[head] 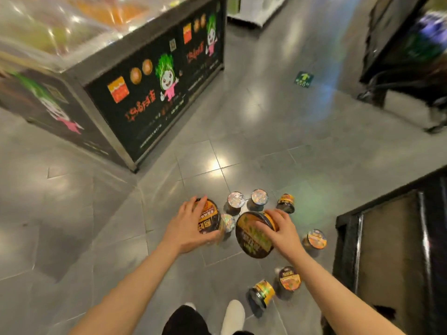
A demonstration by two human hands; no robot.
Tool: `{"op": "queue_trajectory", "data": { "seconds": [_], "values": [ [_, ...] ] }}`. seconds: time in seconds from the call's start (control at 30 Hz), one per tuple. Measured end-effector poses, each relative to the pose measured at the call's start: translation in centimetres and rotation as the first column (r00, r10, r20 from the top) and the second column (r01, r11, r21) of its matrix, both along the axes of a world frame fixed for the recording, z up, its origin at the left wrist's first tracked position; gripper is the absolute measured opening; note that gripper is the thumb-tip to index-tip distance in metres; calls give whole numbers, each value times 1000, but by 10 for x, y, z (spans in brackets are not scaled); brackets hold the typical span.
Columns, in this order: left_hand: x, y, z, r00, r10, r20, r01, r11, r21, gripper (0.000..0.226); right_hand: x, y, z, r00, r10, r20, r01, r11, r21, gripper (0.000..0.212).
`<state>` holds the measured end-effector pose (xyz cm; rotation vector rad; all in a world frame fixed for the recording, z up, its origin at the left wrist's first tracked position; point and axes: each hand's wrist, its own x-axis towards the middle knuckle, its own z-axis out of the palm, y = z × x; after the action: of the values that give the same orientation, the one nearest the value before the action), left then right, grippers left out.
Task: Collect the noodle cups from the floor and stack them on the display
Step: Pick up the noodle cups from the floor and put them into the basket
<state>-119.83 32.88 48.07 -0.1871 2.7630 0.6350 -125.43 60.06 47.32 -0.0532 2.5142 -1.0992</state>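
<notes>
While both arms reach forward over the grey tiled floor [72,213], each hand carries one noodle cup above it. At far left stands a display case [154,93] with black printed side panels showing a green-haired cartoon figure; its nearest corner meets the floor left of the hands. The left hand [186,226] grips the left noodle cup [210,220], fingers curled over the lid rim and thumb beneath, with the lid tilted toward the camera. Just right of it, a foil-lidded cup [227,222] stands on the floor, partly hidden. Two more foil-lidded cups [235,199] [259,197] stand upright behind, and a dark cup [286,203] beside them is tilted. The right hand [281,232] grips the right noodle cup [254,235], fingers spread across its lid and rim, lid facing the camera. Further right, an upright cup [316,239] rests near the dark display base [387,250]. Nearer the person's white shoe [233,315], one cup [262,293] lies on its side and another [289,278] stands beside it.
</notes>
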Motion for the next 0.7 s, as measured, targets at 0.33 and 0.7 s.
{"op": "queue_trajectory", "data": {
  "seconds": [0.33,0.7],
  "values": [
    [-4,-16,65,952,-267,-149,263,964,-45,115,63,10,41,937,-346,-52,333,928,-169,75],
    [57,-33,90,783,-589,-198,578,808,-119,110,227,-28,53,707,-707,-26,672,683,-288,66]
  ]
}}
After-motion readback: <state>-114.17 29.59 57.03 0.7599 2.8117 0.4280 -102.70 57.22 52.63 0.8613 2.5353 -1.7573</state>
